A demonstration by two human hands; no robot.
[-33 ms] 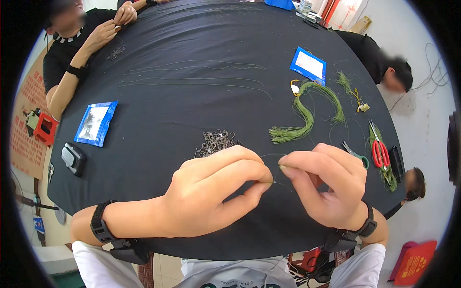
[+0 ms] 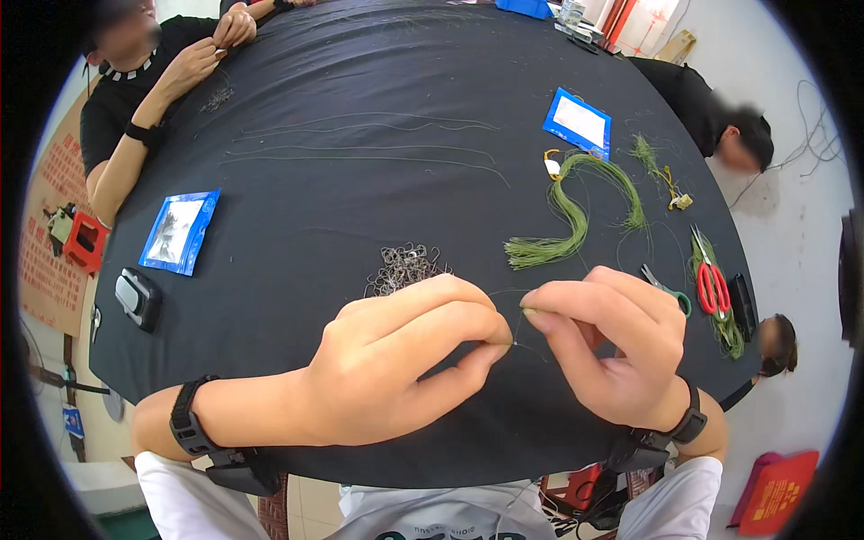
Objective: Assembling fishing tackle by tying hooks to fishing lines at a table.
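My left hand [image 2: 409, 360] is closed in a pinch, thumb against forefinger. A tiny bright speck and a thin line end stick out at its fingertips; anything else inside the pinch is hidden. Just to its right, my right hand [image 2: 612, 346] pinches a thin green fishing line [image 2: 519, 317] that runs across the narrow gap to the left fingertips. Both hands hover over the near part of the black-covered table [image 2: 297, 328]. Behind the left knuckles lies a pile of dark metal fish hooks [image 2: 405, 267], partly covered by that hand.
A bundle of green line [image 2: 571, 216] lies beyond my right hand, near green-handled scissors [image 2: 666, 290] and red-handled scissors [image 2: 713, 286]. Several loose lines [image 2: 360, 151] stretch across the cloth. Blue packets [image 2: 180, 232] and a black-and-grey device [image 2: 137, 299] lie left. A co-worker's hands [image 2: 216, 49] work at far left.
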